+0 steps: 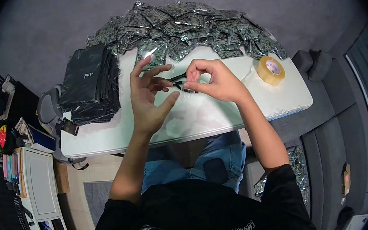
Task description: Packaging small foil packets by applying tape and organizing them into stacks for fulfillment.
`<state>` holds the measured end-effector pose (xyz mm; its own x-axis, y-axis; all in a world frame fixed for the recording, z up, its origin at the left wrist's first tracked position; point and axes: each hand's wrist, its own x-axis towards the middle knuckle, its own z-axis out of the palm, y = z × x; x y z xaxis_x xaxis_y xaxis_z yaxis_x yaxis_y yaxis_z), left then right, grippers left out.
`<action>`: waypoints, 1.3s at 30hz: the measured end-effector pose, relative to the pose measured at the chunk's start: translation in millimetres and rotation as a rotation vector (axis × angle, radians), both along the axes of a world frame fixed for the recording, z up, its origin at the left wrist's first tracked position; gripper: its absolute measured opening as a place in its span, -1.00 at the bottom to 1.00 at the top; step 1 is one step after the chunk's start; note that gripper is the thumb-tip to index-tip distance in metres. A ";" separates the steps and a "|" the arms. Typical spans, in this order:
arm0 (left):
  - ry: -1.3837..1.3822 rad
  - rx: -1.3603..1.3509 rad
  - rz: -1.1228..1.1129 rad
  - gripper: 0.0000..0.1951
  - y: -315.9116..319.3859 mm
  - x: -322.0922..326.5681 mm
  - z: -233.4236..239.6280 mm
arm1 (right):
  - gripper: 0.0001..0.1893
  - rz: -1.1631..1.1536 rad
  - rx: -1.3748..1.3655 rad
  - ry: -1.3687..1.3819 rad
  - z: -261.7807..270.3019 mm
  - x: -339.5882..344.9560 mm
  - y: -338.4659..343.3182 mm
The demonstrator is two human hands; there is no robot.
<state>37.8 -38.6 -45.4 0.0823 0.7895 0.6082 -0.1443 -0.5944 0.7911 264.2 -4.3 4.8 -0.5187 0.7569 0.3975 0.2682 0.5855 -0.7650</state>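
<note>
Above the white table (204, 119), my left hand (151, 94) has its fingers spread, with a dark strap-like or handle-like item (177, 78) behind its fingertips. To its right, my right hand (212, 80) pinches thumb against forefinger at a small clear piece, perhaps tape or film; the exact hold cannot be told. Past both hands lies a wide heap of clear plastic packets (174, 25) with camouflage-patterned contents. A roll of clear-yellow packing tape (270, 69) rests on the table to the right. At the left stands a stack of black plastic bags (86, 81), the top one bearing writing.
A small dark object (69, 127) lies at the table's left corner. A grey chair (48, 105) is beyond the left edge, and a grey sofa (324, 140) runs along the right. A white cabinet (40, 184) stands at lower left. More shiny packets (299, 173) are beside my right arm.
</note>
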 end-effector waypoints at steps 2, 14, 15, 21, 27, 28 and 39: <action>0.005 0.040 0.022 0.04 -3.1 5.2 3.3 | -0.76 -0.017 -0.014 0.023 5.9 -5.2 -3.9; -0.022 0.091 0.091 -0.01 -13.2 7.2 19.6 | -0.76 -0.067 0.070 -0.017 27.0 -22.9 -13.6; -0.044 0.075 0.085 -0.02 -13.7 7.8 20.6 | -0.76 -0.062 0.069 -0.026 27.3 -23.1 -13.0; -0.065 0.098 0.136 -0.05 -11.9 -1.9 20.1 | -0.76 -0.078 0.221 -0.043 24.2 -24.0 -12.0; -0.083 0.069 0.153 -0.03 4.9 -17.2 17.5 | -0.78 -0.369 0.491 0.072 14.5 -22.5 -28.7; -0.083 0.041 0.163 -0.02 4.4 -19.4 21.0 | -0.78 -0.433 0.523 0.086 11.2 -18.7 -32.2; -0.191 -0.047 0.137 -0.02 12.8 -29.8 35.3 | -0.75 -0.441 0.432 -0.330 -116.2 -23.2 9.5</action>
<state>8.0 -25.8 -10.1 -0.1402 0.8134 0.5646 -0.2145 -0.5817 0.7846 241.1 5.2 -111.4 -0.3451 0.7345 0.5843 0.7290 0.6019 -0.3260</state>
